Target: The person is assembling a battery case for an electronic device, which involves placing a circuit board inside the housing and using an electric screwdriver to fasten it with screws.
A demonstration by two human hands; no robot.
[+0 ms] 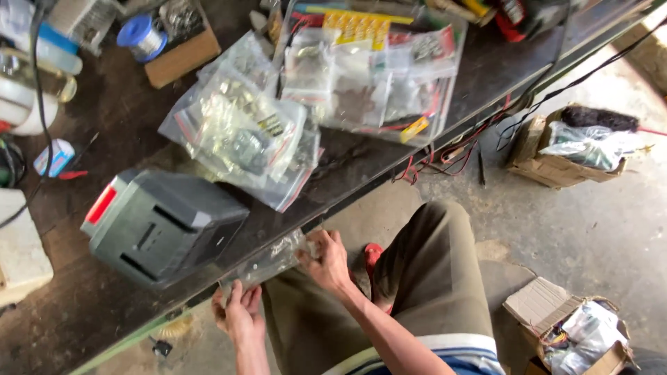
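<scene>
Both my hands hold a small clear plastic bag (271, 260) with small parts inside, just off the front edge of the dark workbench (104, 305). My left hand (237, 314) grips the bag's left end from below. At the bag's right end, my right hand (325, 260) pinches it with the fingers closed on the plastic. A dark grey battery pack (161, 226) with a red tab lies on the bench just above and left of the bag.
A heap of clear zip bags with small parts (243, 135) and more packets (375, 76) cover the bench. A solder spool (141, 36) sits at the back. Red and black wires (451, 149) hang off the edge. Cardboard boxes (563, 167) (566, 330) stand on the concrete floor.
</scene>
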